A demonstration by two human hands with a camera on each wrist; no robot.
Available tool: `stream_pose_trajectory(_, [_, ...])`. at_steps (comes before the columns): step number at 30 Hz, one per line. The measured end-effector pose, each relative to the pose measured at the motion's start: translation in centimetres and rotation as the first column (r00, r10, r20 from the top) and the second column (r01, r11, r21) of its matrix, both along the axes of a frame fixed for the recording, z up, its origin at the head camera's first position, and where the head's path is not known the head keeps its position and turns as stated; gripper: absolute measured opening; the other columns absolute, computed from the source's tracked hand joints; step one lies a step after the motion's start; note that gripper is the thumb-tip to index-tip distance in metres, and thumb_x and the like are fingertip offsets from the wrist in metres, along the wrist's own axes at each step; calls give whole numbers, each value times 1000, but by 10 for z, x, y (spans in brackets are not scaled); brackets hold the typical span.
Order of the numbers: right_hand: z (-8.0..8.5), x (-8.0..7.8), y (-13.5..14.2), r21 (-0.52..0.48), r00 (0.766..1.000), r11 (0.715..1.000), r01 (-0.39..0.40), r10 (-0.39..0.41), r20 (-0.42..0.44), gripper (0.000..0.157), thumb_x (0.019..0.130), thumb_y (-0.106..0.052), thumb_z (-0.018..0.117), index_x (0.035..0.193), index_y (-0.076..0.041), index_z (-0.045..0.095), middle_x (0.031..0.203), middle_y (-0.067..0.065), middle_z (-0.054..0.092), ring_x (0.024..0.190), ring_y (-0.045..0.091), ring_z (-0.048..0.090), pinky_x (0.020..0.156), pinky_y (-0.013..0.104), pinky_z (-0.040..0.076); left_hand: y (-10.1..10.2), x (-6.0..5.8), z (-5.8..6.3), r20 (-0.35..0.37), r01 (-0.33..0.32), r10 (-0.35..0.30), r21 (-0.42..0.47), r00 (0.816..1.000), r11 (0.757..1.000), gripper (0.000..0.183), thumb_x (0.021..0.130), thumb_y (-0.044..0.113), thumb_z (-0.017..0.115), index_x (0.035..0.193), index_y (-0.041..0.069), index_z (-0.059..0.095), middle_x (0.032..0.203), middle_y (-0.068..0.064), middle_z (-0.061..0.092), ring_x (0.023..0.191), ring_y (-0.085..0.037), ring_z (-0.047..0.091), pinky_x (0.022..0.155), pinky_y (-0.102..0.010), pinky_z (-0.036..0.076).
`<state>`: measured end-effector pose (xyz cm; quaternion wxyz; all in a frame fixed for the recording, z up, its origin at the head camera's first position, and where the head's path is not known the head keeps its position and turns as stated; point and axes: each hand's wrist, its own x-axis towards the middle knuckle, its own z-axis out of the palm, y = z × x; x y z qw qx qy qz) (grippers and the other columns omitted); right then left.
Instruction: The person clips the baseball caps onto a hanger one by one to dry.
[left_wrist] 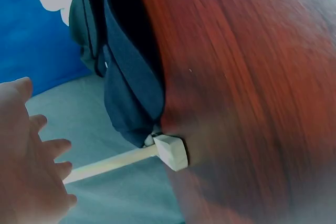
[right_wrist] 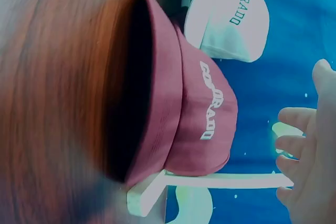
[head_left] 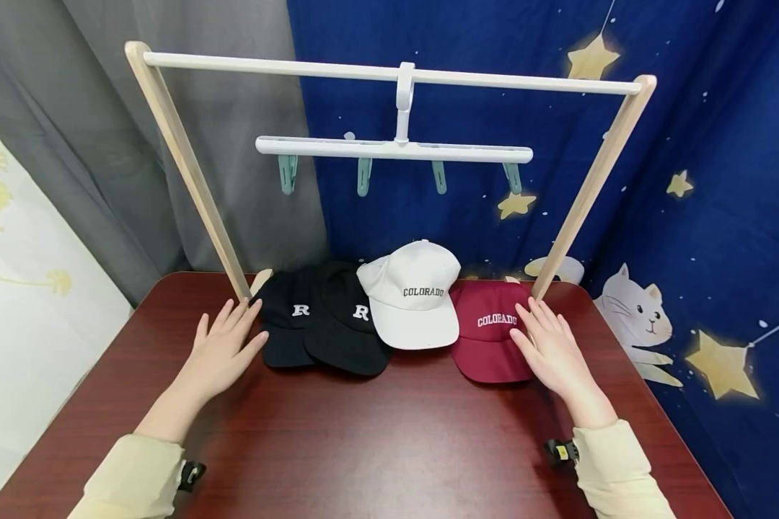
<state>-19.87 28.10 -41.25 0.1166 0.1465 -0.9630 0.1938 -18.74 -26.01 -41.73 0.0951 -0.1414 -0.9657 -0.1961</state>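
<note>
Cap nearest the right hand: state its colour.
Burgundy red; the cap shows best in the head view.

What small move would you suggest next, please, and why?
I would perhaps lower the right hand to the maroon cap: it is empty, raised and nearest that cap, while the teal clips on the hanger hold nothing.

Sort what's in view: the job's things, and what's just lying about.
Likely the job's:
- navy R cap
- black R cap
- white COLORADO cap
- maroon COLORADO cap
- clip hanger
- wooden-legged rack

Likely backdrop:
- grey curtain
- star-print blue curtain
- yellow-flowered sheet
</note>
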Motion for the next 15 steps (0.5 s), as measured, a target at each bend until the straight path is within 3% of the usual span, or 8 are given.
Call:
stream_pose_trajectory(9, [7, -6, -13, -53, 1000, 998, 19, -19, -4, 56, 101, -39, 43, 141, 0, 43, 149, 22, 32, 138, 40, 22, 111, 55, 13, 11, -6, 4, -73, 32, -28, 59, 997, 998, 60, 101, 39, 44, 150, 8, 29, 147, -22, 35, 136, -43, 25, 107, -62, 6])
stream_pose_trajectory(15, [13, -11, -23, -92, 999, 995, 33, -34, 0, 56, 101, -39, 43, 140, 0, 44, 147, 22, 35, 137, 40, 26, 108, 58, 20, 21, -10, 8, -68, 38, -31, 103, 997, 994, 61, 101, 40, 44, 151, 9, 27, 146, -25, 35, 134, -45, 28, 107, -61, 12])
